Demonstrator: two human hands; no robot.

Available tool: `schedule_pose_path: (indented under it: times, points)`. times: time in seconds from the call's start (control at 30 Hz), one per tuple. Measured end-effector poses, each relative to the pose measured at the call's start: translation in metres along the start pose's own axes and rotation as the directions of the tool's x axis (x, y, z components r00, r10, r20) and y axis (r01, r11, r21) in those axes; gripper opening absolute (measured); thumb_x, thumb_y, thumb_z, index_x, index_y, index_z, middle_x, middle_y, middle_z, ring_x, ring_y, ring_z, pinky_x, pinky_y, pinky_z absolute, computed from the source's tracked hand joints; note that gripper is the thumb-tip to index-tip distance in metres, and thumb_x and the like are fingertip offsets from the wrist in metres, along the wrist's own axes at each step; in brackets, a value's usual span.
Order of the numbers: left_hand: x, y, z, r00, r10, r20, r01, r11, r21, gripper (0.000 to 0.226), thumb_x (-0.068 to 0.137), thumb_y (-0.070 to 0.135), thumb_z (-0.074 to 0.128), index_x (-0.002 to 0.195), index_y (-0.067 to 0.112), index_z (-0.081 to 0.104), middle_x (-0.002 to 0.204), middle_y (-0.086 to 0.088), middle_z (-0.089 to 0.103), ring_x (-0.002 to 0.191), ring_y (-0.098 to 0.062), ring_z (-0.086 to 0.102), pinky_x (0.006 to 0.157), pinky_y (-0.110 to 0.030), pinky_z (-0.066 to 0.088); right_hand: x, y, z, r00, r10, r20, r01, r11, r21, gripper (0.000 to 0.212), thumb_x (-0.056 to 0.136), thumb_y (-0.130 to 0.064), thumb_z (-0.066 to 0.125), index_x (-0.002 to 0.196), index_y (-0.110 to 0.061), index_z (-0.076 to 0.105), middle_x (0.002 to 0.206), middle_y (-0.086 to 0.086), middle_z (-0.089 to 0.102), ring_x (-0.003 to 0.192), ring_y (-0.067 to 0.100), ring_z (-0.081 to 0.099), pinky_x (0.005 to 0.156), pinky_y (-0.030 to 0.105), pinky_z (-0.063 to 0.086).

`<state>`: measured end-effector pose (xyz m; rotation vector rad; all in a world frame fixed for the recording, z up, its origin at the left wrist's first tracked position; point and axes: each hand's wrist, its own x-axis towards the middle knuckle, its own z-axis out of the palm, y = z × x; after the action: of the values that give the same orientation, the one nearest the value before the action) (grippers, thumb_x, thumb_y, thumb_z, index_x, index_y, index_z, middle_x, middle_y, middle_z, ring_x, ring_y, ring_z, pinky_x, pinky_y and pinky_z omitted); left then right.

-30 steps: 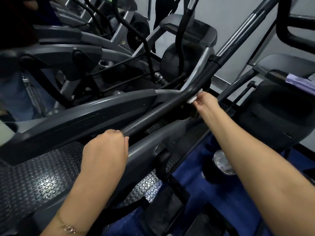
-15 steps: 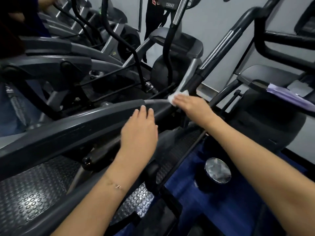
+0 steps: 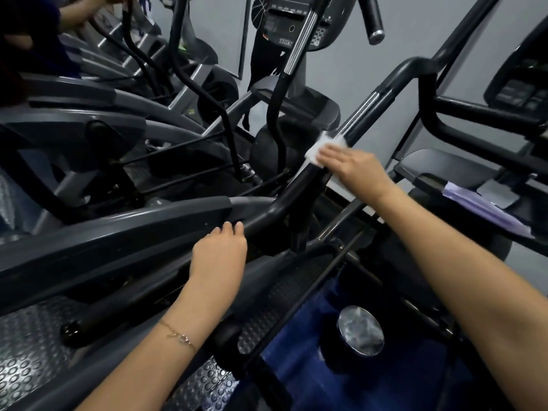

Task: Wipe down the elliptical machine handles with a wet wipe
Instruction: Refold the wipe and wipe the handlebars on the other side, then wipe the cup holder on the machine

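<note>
Since the earlier frame my right hand [image 3: 353, 167] has moved the wet wipe [image 3: 323, 149] up the handle [image 3: 277, 201], from the bend to the foot of the chrome band [image 3: 360, 114]. My left hand [image 3: 219, 253] has shifted slightly right, towards the handle.

Far left, low: a studded foot plate [image 3: 26, 351]. Next, a thin bracelet [image 3: 178, 336] on my left wrist. The left hand is relaxed and holds nothing. Its fingertips rest where the grey cover [image 3: 118, 229] meets the black handle.

The handle rises diagonally to the upper right. The wet wipe is white and lies folded over the handle, just below the chrome band. My right hand lies flat across the wipe, fingers straight, pressing it onto the tube. I cannot tell whether the thumb wraps underneath.

Below my right forearm, a round metal disc [image 3: 360, 330] sits by the blue floor [image 3: 299, 345]. Far right, a purple sheet [image 3: 480, 206] lies on the neighbouring machine.
</note>
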<state>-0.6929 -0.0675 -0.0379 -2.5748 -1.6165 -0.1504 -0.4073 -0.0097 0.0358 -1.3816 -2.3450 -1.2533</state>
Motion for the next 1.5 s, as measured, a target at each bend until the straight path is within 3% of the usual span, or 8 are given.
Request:
schedule_pose_path:
  times: [0.27,0.5,0.63,0.93,1.03,1.17,1.37,1.5]
  points:
    - [-0.001,0.002,0.001,1.0,0.015,0.009,-0.015,0.999,0.038,0.071,0.092,0.003,0.048,0.151,0.01,0.008,0.156,-0.008,0.021,0.14,-0.02,0.03,0.105,-0.027,0.037,0.026,0.054,-0.011,0.896,0.444,-0.017,-0.444,0.896,0.01,0.032,0.08,0.004,0.047,0.098,-0.013,0.068,0.102,0.002,0.068,0.078,0.027,0.067,0.054,0.029,0.047]
    - [-0.006,0.0,0.001,0.998,-0.025,-0.061,0.023,1.0,-0.019,0.076,0.08,0.002,0.066,0.146,0.009,0.031,0.145,-0.011,0.042,0.127,-0.022,0.05,0.089,-0.028,0.049,-0.007,-0.016,0.002,0.999,0.01,-0.04,-0.005,0.993,0.115,0.04,0.072,0.006,0.049,0.098,-0.01,0.074,0.107,0.004,0.072,0.097,0.021,0.07,0.059,0.025,0.056]
    - [-0.001,-0.005,0.014,0.985,-0.024,-0.171,0.018,0.999,-0.039,0.073,0.029,-0.014,0.087,0.1,-0.002,0.073,0.09,-0.019,0.073,0.07,-0.031,0.072,0.045,-0.029,0.053,0.009,0.041,-0.005,0.987,0.158,-0.026,-0.156,0.986,0.057,0.041,0.073,0.011,0.048,0.101,-0.009,0.07,0.109,0.01,0.071,0.089,0.029,0.071,0.056,0.037,0.059]
    - [0.003,-0.004,0.022,0.967,-0.039,-0.252,0.017,0.996,-0.091,0.079,0.018,-0.018,0.086,0.095,-0.004,0.074,0.086,-0.021,0.073,0.067,-0.033,0.072,0.045,-0.032,0.055,0.055,0.127,-0.031,0.827,0.544,0.146,-0.524,0.838,-0.153,0.05,0.086,0.012,0.039,0.124,-0.013,0.059,0.123,0.02,0.059,0.112,0.039,0.055,0.093,0.044,0.046]
    - [-0.001,-0.004,0.018,0.988,-0.069,-0.14,0.055,0.994,-0.099,0.074,0.043,-0.01,0.087,0.113,0.004,0.069,0.105,-0.015,0.071,0.087,-0.029,0.072,0.06,-0.031,0.057,0.043,0.128,-0.038,0.632,0.772,-0.062,-0.759,0.634,0.149,0.035,0.094,-0.008,0.041,0.115,-0.018,0.066,0.109,0.005,0.068,0.101,0.023,0.061,0.088,0.027,0.045]
    - [0.0,0.012,0.004,0.982,-0.144,-0.126,0.126,0.982,-0.142,0.057,0.09,0.02,0.06,0.142,0.011,0.039,0.139,-0.006,0.048,0.125,-0.023,0.05,0.097,-0.031,0.044,-0.048,0.071,-0.054,0.256,0.965,-0.057,-0.682,0.221,0.697,0.02,0.084,-0.017,0.05,0.085,-0.031,0.063,0.074,-0.021,0.063,0.066,-0.015,0.052,0.067,0.011,0.042]
    - [-0.009,0.122,0.028,0.959,0.188,-0.212,-0.28,0.742,-0.609,0.047,0.081,0.026,0.066,0.125,0.014,0.056,0.124,-0.003,0.053,0.109,-0.022,0.057,0.095,-0.032,0.048,-0.217,-0.078,-0.053,-0.076,0.871,0.485,-0.659,-0.409,0.631,0.027,0.088,0.011,0.049,0.087,-0.011,0.064,0.053,-0.027,0.063,0.047,-0.014,0.052,0.047,0.001,0.04]
    - [-0.012,0.213,0.056,0.866,0.461,0.194,0.007,0.376,-0.927,0.058,0.088,0.032,0.062,0.14,0.023,0.038,0.134,0.004,0.044,0.118,-0.01,0.049,0.103,-0.021,0.038,-0.27,-0.109,-0.083,-0.102,0.824,0.557,-0.668,-0.471,0.576,0.023,0.087,0.01,0.051,0.091,-0.005,0.067,0.064,-0.012,0.069,0.055,-0.01,0.057,0.054,0.003,0.045]
